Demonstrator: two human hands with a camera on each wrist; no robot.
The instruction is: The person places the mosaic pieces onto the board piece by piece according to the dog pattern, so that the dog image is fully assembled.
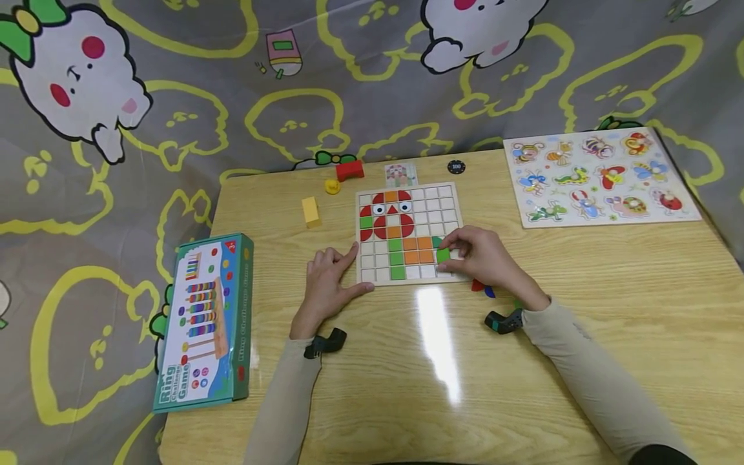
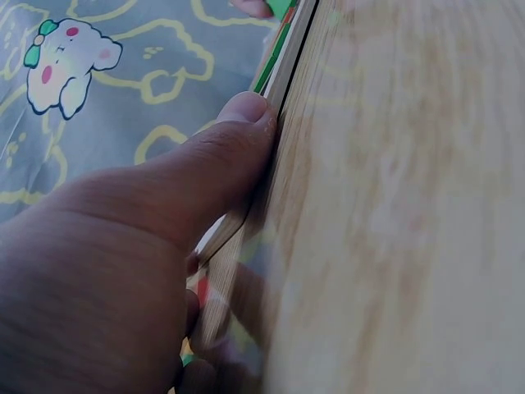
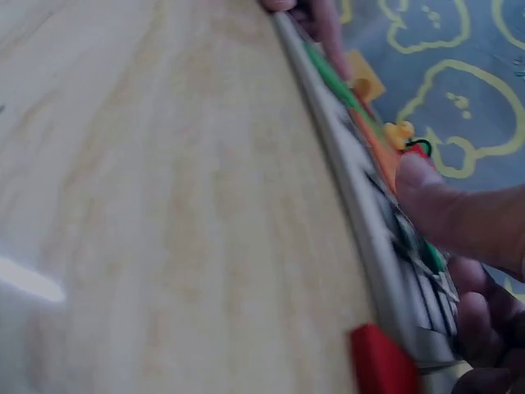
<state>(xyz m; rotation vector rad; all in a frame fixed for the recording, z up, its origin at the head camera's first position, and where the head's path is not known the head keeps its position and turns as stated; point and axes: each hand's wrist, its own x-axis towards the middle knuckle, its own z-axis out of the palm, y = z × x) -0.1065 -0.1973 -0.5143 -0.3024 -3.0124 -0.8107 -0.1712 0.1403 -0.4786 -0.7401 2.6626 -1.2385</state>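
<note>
A wooden grid board (image 1: 378,279) lies on the table, with red, green, orange and white tiles forming part of a picture. My left hand (image 1: 327,284) braces the board's near left corner, its spread thumb at the front edge and index finger at the left side. In the left wrist view, the thumb (image 2: 234,135) presses on the board's edge. Over the board's right part, my right hand (image 1: 485,257) pinches a green square tile (image 1: 444,256) between thumb and fingers. Loose red (image 1: 478,285) and blue (image 1: 490,292) pieces lie beneath that hand, partly hidden.
Behind the board are a small picture card (image 1: 401,174), a black chip (image 1: 456,167), a red block (image 1: 350,170), a yellow duck (image 1: 332,186) and a yellow block (image 1: 310,212). A game box (image 1: 203,323) stands left; an insect puzzle board (image 1: 601,177) lies far right.
</note>
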